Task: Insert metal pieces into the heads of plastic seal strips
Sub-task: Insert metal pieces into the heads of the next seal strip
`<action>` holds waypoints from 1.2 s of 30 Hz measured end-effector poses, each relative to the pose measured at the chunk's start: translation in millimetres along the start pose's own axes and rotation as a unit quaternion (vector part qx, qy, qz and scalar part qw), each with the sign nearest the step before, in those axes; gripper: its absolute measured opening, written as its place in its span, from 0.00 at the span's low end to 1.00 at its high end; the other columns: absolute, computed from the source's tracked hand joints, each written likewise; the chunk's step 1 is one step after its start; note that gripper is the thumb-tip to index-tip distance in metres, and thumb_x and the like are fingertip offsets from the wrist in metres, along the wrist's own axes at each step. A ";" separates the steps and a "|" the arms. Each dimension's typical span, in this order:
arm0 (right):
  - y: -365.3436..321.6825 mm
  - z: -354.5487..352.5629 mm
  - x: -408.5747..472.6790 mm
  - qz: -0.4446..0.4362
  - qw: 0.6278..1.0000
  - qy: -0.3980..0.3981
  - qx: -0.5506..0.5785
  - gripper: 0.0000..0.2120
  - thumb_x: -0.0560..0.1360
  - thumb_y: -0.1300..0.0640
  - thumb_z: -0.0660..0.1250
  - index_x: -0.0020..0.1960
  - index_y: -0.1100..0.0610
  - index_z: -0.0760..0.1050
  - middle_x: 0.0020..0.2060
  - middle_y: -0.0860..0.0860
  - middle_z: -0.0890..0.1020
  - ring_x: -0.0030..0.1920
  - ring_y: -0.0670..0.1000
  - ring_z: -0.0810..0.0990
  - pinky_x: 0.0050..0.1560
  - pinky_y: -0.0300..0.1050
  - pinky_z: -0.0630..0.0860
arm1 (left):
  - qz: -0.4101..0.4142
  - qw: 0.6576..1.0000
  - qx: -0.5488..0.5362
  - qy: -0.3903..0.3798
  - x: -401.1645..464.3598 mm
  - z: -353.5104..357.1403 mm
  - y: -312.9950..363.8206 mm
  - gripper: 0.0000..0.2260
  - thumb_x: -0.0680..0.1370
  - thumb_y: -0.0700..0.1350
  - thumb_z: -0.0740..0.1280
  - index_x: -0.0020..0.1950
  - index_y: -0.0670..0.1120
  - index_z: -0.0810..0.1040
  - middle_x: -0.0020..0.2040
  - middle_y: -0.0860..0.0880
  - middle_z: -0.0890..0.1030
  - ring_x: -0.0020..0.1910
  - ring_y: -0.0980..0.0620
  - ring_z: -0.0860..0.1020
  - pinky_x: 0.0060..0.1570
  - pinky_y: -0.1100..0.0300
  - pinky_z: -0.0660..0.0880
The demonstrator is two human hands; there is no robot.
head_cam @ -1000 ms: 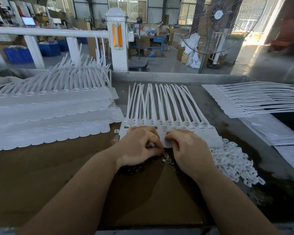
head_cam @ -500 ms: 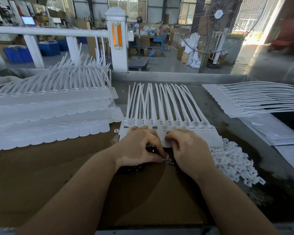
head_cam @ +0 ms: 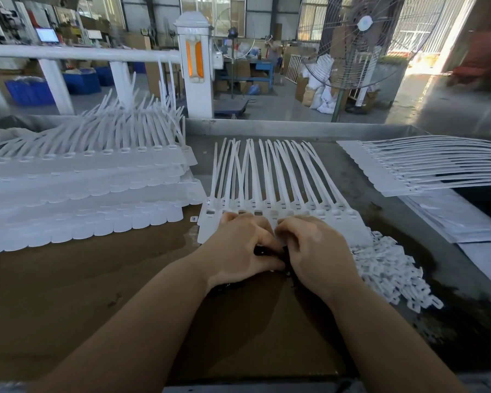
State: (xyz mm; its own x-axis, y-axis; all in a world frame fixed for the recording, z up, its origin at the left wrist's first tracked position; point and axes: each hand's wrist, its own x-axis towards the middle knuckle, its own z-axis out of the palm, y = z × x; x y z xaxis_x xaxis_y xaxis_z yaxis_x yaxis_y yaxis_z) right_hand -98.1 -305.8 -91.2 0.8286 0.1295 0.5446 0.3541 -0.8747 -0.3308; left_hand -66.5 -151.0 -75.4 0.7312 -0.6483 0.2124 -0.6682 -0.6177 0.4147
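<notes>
A joined row of white plastic seal strips lies flat in front of me, its heads in a line just past my knuckles and its tails pointing away. My left hand is curled over a small dark heap of metal pieces at the row's near edge, with thumb and fingers closed on some of them. My right hand sits knuckle to knuckle beside it, its bent fingertips gripping the near edge of the strip row. What lies under the fingertips is hidden.
Stacked rows of strips fill the left of the table and another stack lies at the far right. A heap of small white plastic pieces spreads right of my right hand. Brown cardboard covers the near tabletop. A metal wall bounds the back.
My left hand has drawn slightly toward me onto the dark heap. The small metal pieces seen between my hands a second ago are now covered. The right hand has hardly moved.
</notes>
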 end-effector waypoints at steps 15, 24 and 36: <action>-0.2 -0.6 0.7 0.005 1.000 -0.006 0.002 0.07 0.71 0.67 0.64 0.40 0.59 0.79 0.37 0.52 0.81 0.41 0.53 0.77 0.40 0.44 0.71 | 0.002 1.000 -0.015 -0.005 -0.8 -1.7 0.7 0.04 0.73 0.49 0.71 0.46 0.55 0.83 0.46 0.60 0.76 0.49 0.63 0.69 0.57 0.61 0.57; -0.9 -2.2 1.4 0.019 1.000 -0.017 0.006 0.08 0.71 0.67 0.62 0.42 0.59 0.79 0.39 0.52 0.81 0.43 0.53 0.77 0.44 0.46 0.73 | 0.021 1.000 -0.020 -0.005 -0.2 2.9 2.9 0.07 0.72 0.55 0.71 0.49 0.57 0.83 0.42 0.65 0.71 0.47 0.72 0.65 0.55 0.61 0.55; -1.4 -2.8 0.6 0.002 1.000 -0.012 0.001 0.07 0.71 0.67 0.63 0.42 0.59 0.79 0.38 0.52 0.81 0.42 0.53 0.77 0.42 0.47 0.74 | -0.006 0.991 -0.136 -0.005 -1.2 -4.1 5.8 0.03 0.70 0.46 0.74 0.39 0.52 0.81 0.41 0.58 0.76 0.44 0.62 0.73 0.50 0.67 0.68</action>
State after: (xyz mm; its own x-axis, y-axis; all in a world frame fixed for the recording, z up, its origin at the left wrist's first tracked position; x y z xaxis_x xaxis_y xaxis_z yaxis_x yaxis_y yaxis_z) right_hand -99.3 -305.9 -88.2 0.8403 0.1370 0.5245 0.3511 -0.8747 -0.3340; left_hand -70.8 -152.0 -69.6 0.7370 -0.6462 0.1979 -0.5965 -0.4842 0.6402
